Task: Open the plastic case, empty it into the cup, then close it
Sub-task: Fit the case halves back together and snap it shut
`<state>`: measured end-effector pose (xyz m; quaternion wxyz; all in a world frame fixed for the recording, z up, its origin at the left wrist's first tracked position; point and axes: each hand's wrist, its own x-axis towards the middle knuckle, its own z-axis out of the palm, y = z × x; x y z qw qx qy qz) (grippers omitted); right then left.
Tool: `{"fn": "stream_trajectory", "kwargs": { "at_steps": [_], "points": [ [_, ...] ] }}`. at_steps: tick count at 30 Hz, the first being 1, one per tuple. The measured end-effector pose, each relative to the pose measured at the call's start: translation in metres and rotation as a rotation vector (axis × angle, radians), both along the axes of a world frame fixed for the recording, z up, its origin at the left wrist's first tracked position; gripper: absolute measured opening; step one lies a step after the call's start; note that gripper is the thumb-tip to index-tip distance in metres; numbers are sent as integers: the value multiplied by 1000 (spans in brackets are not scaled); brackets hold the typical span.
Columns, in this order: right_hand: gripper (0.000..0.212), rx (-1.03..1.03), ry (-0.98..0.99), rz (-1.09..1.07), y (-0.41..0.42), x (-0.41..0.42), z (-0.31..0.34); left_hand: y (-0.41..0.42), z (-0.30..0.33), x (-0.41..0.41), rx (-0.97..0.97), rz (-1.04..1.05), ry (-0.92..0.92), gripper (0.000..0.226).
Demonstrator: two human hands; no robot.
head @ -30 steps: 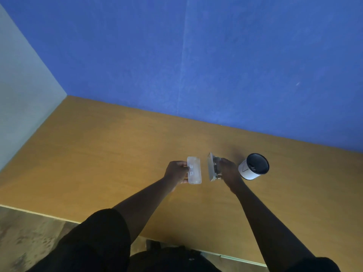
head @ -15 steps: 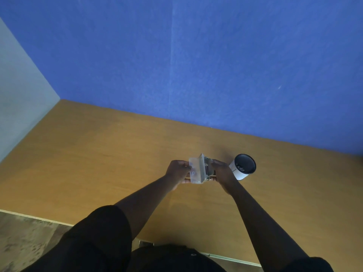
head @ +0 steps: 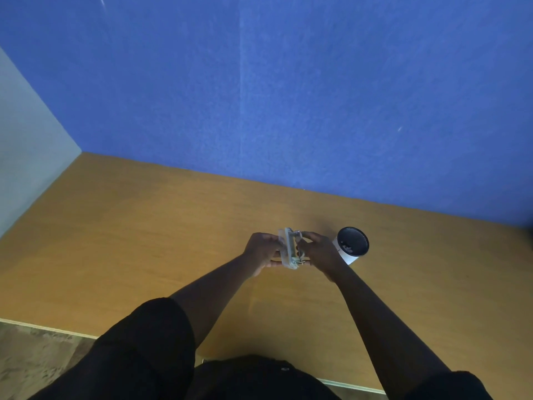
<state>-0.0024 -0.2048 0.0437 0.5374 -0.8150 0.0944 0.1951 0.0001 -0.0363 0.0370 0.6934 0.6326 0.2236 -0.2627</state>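
Note:
A small clear plastic case [head: 289, 249] is held upright on its edge between both hands, just above the wooden table [head: 144, 241]. Its two halves are folded almost together, with small metal parts showing at the seam. My left hand [head: 261, 251] grips the left half and my right hand [head: 318, 252] presses on the right half. A white paper cup [head: 350, 245] with a dark inside stands right of my right hand, with small pieces visible at its bottom.
A blue wall [head: 288, 96] rises behind the table and a pale wall [head: 26, 157] closes the left side. The table's front edge [head: 49, 329] runs near my body, with floor [head: 28, 365] below it.
The two halves of the case, held apart a second ago, have been swung together. Both hands have closed in on each other. The view has shifted slightly.

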Motion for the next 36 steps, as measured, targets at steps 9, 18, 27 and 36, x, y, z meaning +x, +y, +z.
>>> {"fn": "stream_trajectory", "kwargs": {
  "at_steps": [9, 18, 27, 36],
  "points": [
    [44, -53, 2, -48, 13, -1, 0, -1, 3, -4, -146, 87, 65, 3],
    [53, -105, -49, -39, 24, -4, 7, 10, 4, -10, -152, 14, -19, 35],
    [34, -243, -101, -76, 25, -3, 11, 12, 2, -9, -90, 36, -5, 30],
    [14, 71, 23, -183, 23, -3, 3, 23, 4, -14, -94, -65, -58, 44]
  ]
}}
